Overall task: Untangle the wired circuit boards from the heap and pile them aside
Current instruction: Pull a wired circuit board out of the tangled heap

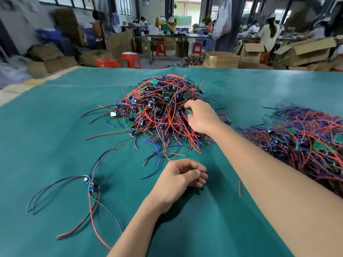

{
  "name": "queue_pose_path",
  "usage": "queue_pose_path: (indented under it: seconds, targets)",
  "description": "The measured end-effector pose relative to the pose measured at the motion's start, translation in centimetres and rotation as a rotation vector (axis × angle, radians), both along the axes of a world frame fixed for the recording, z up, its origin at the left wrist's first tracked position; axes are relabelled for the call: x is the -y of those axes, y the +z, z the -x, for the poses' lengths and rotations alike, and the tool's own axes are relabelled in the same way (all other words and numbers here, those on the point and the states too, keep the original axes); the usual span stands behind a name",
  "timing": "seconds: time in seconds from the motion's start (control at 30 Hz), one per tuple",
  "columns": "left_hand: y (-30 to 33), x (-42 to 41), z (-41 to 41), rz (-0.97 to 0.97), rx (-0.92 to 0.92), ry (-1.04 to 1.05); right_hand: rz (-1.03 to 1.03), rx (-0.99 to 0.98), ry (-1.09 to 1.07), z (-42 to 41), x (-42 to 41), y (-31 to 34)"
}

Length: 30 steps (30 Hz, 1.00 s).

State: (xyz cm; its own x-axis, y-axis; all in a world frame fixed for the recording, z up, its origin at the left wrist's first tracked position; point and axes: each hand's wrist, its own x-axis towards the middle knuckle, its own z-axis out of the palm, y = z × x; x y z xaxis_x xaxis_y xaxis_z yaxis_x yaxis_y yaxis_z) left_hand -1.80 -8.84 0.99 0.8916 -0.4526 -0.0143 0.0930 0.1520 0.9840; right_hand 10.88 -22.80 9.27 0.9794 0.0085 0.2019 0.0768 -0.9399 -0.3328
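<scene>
A tangled heap of small green circuit boards with red, blue and black wires lies in the middle of the teal table. My right hand reaches into the heap's right side, with its fingers pinched on a small green board there. My left hand rests loosely curled on the cloth in front of the heap and holds nothing. At the left front lie one or two separated boards with their long wires spread out. A second large pile of wired boards lies at the right.
A loose red wire lies to the left of my right forearm. Beyond the table's far edge stand cardboard boxes, red stools and people working at benches.
</scene>
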Motion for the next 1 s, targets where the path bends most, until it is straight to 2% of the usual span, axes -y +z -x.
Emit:
queue_pose_path:
  seconds: [0.13, 0.23, 0.6, 0.73, 0.83, 1.0]
  targets:
    - [0.0, 0.1, 0.0, -0.013, 0.0, 0.001, 0.08, -0.013, -0.062, -2.6, -0.2, -1.3]
    - [0.0, 0.0, -0.1, -0.015, -0.008, -0.005, 0.054, 0.017, -0.144, -3.2, 0.0, -2.0]
    - [0.3, -0.2, 0.0, -0.025, -0.015, 0.009, -0.224, 0.107, -0.331, 1.5, 2.0, -1.3]
    - [0.3, -0.1, -0.1, 0.023, -0.047, 0.057, -0.399, 0.247, -0.372, 6.9, 3.4, -0.6]
    - [0.6, 0.0, -0.1, 0.085, -0.081, 0.068, -0.436, 0.344, -0.283, 11.6, 2.9, -2.0]
    - [1.1, -0.1, 0.0, 0.201, -0.144, 0.063, -0.518, 0.342, -0.03, 16.2, -0.1, -6.4]
